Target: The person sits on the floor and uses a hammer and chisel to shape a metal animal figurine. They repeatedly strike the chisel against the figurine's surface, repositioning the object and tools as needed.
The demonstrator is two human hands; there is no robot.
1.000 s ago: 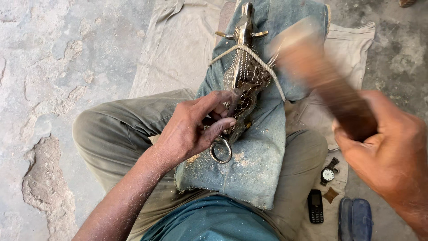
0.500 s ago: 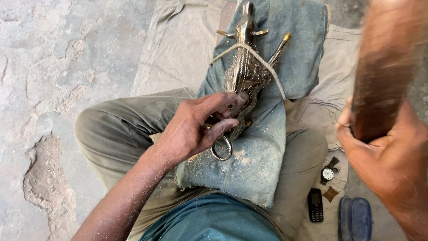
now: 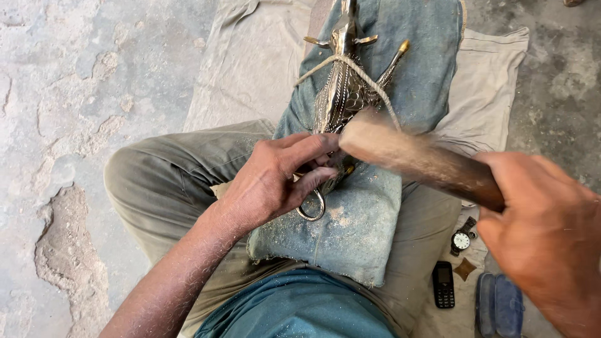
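A patterned metal animal figure (image 3: 343, 87) lies on a folded blue denim cloth (image 3: 369, 206) over my lap, tied down with a cord (image 3: 363, 72). My left hand (image 3: 275, 178) grips the figure's near end, just above a metal ring (image 3: 312, 206). My right hand (image 3: 544, 231) is closed on a wooden mallet (image 3: 413, 156). The mallet is blurred, and its head is down at the figure beside my left fingers.
A beige cloth (image 3: 250, 56) is spread on the cracked concrete floor (image 3: 75, 94). By my right leg lie a wristwatch (image 3: 461, 240), a small black phone (image 3: 443, 285), a small brown piece (image 3: 466, 269) and a blue case (image 3: 498, 303).
The mallet rose high at the right half a second ago and has now swung down onto the figure. My left hand has kept its grip in place.
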